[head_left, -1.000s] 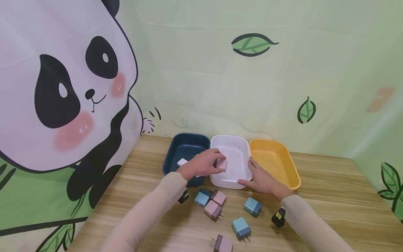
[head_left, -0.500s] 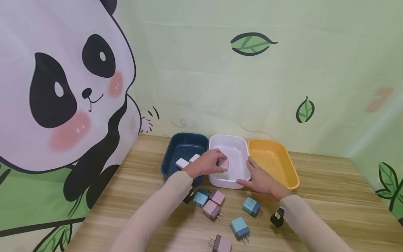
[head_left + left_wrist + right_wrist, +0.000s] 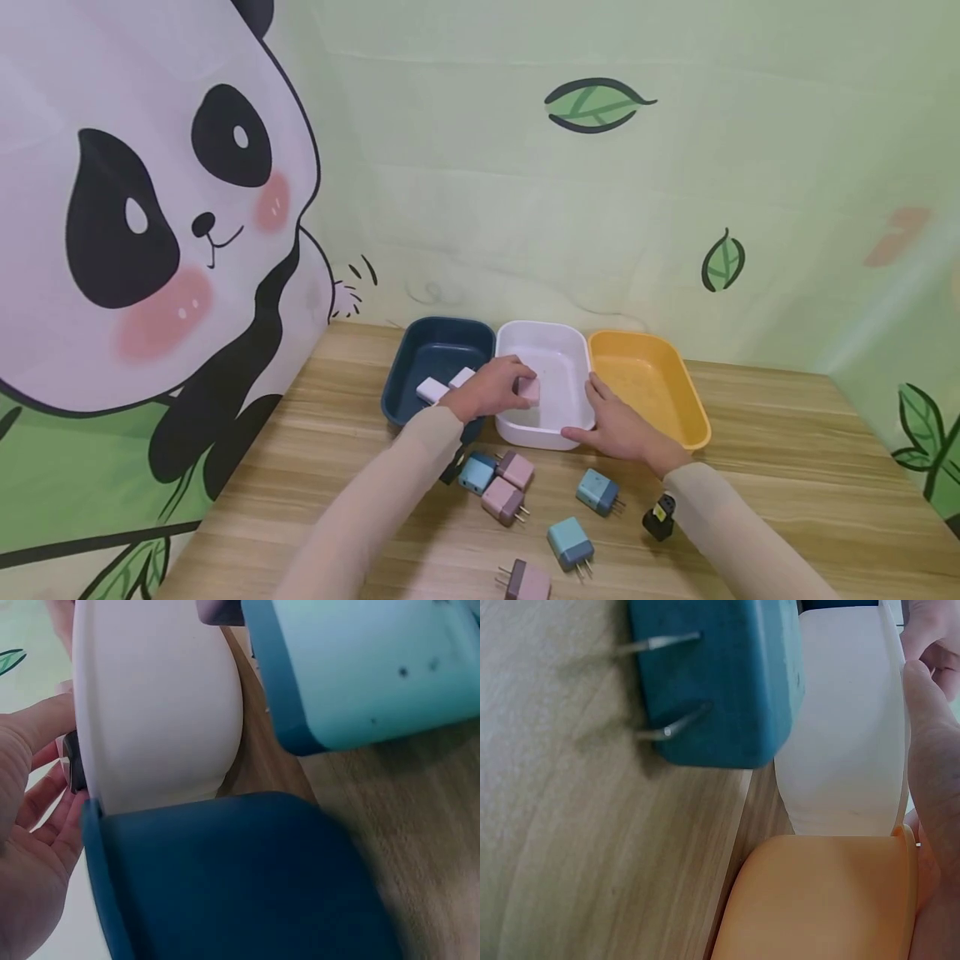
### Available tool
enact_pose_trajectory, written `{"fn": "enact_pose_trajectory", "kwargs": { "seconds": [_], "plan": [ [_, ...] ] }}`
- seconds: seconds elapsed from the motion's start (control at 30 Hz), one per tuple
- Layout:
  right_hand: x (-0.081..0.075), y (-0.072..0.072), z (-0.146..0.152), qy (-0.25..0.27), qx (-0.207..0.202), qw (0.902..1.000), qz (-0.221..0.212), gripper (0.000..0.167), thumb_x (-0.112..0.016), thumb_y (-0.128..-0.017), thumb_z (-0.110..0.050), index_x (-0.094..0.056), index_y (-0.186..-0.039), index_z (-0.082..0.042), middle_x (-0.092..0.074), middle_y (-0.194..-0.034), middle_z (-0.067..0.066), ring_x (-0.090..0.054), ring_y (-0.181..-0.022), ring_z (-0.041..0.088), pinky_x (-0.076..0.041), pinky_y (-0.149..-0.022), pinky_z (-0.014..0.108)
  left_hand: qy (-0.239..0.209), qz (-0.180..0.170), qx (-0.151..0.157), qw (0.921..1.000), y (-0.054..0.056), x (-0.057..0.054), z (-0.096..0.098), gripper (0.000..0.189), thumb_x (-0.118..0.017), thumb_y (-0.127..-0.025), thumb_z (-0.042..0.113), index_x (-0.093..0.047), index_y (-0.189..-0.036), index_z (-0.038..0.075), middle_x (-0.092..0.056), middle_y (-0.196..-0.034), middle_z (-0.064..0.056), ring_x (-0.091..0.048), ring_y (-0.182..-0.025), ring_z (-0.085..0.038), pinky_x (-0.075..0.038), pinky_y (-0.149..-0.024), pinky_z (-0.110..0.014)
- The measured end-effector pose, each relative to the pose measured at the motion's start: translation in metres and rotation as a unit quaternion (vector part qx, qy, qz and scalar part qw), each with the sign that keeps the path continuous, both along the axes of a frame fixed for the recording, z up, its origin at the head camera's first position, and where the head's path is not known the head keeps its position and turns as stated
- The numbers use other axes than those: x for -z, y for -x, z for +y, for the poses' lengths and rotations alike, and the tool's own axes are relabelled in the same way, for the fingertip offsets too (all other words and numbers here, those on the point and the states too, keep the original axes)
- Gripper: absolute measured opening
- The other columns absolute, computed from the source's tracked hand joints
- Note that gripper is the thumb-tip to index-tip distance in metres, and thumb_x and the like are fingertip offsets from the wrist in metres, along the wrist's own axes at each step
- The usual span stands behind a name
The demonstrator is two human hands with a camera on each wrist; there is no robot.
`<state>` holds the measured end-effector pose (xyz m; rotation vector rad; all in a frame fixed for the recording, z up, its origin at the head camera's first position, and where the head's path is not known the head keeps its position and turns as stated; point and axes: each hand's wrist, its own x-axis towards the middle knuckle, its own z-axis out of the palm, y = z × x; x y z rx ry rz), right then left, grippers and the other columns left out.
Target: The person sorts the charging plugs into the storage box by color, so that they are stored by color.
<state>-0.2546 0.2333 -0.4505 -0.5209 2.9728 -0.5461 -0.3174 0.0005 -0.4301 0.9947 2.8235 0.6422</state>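
My left hand [image 3: 487, 392] reaches over the white bin [image 3: 532, 437] and pinches a pink plug charger [image 3: 529, 390] between thumb and fingers. In the left wrist view the charger's dark end [image 3: 75, 761] shows at the fingers. My right hand [image 3: 628, 429] rests at the white bin's right front corner. Its fingers lie fairly straight along the side where this bin meets the yellow bin [image 3: 660, 392]; the thumb lies near the front rim. White chargers [image 3: 432, 390] sit in the dark blue bin [image 3: 442, 354], partly hidden by my left wrist.
In front of the bins lie pink chargers [image 3: 503, 500] and blue-green chargers [image 3: 571, 542], several with metal prongs sticking out. One blue-green charger [image 3: 720, 682] looms close in the right wrist view. A black wrist camera [image 3: 660, 517] hangs below my right wrist.
The left hand and its pink charger have barely shifted over the white bin. More white chargers show in the blue bin than at first. The right hand stays at the corner.
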Motion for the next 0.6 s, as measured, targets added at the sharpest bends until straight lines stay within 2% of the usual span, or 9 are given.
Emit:
{"fn": "enact_pose_trajectory", "kwargs": {
  "seconds": [0.2,0.6],
  "plan": [
    [0.0002,-0.0004,-0.0011,0.001,0.003,1.0,-0.007,0.108,-0.057,-0.081,-0.066,-0.017,-0.145,0.011,-0.009,-0.153,0.027,-0.026,-0.135,0.042,-0.03,-0.105,0.051,-0.002,-0.023,-0.013,0.9997,0.0002,0.0016,0.002,0.047,-0.074,-0.083,0.027,-0.062,-0.126,0.011,-0.058,-0.119,-0.004,-0.052,-0.102,-0.016,-0.045,-0.093,-0.028],
    [0.0001,-0.0013,-0.0026,0.0,0.014,0.9998,-0.012,0.103,-0.062,-0.083,-0.059,-0.017,-0.146,0.01,-0.009,-0.153,0.026,-0.026,-0.135,0.042,-0.03,-0.105,0.051,-0.004,-0.012,-0.016,0.9998,0.0041,0.0047,-0.0001,0.046,-0.075,-0.082,0.027,-0.063,-0.123,0.01,-0.059,-0.113,-0.005,-0.052,-0.097,-0.017,-0.045,-0.09,-0.029]
  ]
}}
